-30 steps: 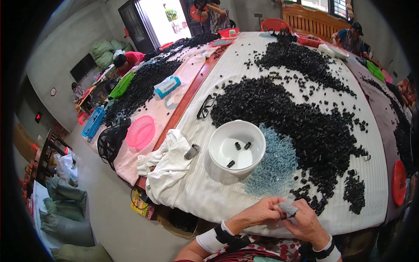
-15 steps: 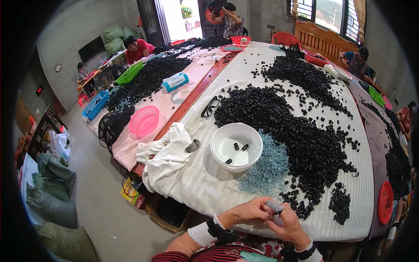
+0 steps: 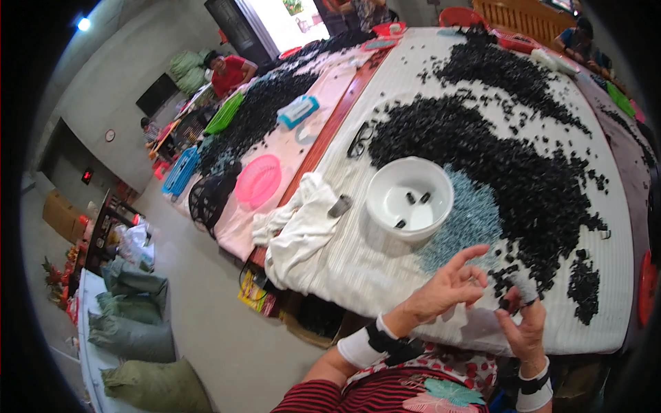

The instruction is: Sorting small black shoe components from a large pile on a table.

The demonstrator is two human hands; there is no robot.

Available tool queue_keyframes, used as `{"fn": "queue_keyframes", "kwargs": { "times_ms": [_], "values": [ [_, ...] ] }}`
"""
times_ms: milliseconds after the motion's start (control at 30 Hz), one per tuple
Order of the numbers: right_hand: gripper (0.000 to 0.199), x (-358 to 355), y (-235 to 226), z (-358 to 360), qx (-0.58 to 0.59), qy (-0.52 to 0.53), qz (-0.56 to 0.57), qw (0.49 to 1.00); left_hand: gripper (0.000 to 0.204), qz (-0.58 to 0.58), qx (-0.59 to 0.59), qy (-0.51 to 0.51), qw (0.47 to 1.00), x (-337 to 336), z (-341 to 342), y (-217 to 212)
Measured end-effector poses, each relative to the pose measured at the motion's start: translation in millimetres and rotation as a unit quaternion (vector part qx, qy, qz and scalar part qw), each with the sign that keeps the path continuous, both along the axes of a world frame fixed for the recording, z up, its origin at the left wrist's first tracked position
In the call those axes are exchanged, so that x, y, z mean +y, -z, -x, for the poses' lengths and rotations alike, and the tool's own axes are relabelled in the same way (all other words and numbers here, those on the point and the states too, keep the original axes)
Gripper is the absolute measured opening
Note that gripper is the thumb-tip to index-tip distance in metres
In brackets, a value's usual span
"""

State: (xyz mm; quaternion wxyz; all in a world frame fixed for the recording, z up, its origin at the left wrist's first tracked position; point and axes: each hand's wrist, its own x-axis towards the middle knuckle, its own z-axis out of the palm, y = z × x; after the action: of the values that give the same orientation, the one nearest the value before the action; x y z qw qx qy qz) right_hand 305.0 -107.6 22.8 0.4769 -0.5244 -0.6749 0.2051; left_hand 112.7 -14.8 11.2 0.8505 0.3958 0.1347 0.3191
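Observation:
My left hand [image 3: 446, 292] is raised over the table's near edge, fingers spread, holding nothing. To its right, my right hand [image 3: 529, 327] pinches a small black plastic part [image 3: 511, 300] between thumb and fingers. A grey cover [image 3: 525, 286] wraps one finger of that hand. Just beyond the left hand lies a heap of small clear bluish pieces [image 3: 471, 213]. A white bowl [image 3: 441, 203] stands at the heap's left with a few black parts inside. A large pile of similar black parts [image 3: 544, 199] spreads beyond and to the right.
Left of the bowl are a crumpled white cloth [image 3: 303, 230], a grey finger sleeve [image 3: 339, 206] and glasses [image 3: 358, 140]. A pink basket [image 3: 258, 180] sits farther left. A person in red [image 3: 231, 72] works at the far left side. Sacks [image 3: 155, 385] line the floor.
My hands, close together before, have parted, the left now spread open. The right has moved to the near edge of the black pile and holds a black part. The view has shifted and tilted.

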Motion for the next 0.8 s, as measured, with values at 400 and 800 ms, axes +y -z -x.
{"fn": "queue_keyframes", "kwargs": {
  "times_ms": [400, 800],
  "values": [
    [0.060, -9, -9, 9, -0.017, -0.042, -0.004, 0.999, 0.045, 0.020, 0.065, 0.104, 0.992, -14, 3, 14],
    [0.041, -9, -12, 2, -0.075, -0.159, -0.024, 0.984, 0.030, 0.061, 0.120, 0.151, 0.979, -29, -4, 8]
  ]
}}
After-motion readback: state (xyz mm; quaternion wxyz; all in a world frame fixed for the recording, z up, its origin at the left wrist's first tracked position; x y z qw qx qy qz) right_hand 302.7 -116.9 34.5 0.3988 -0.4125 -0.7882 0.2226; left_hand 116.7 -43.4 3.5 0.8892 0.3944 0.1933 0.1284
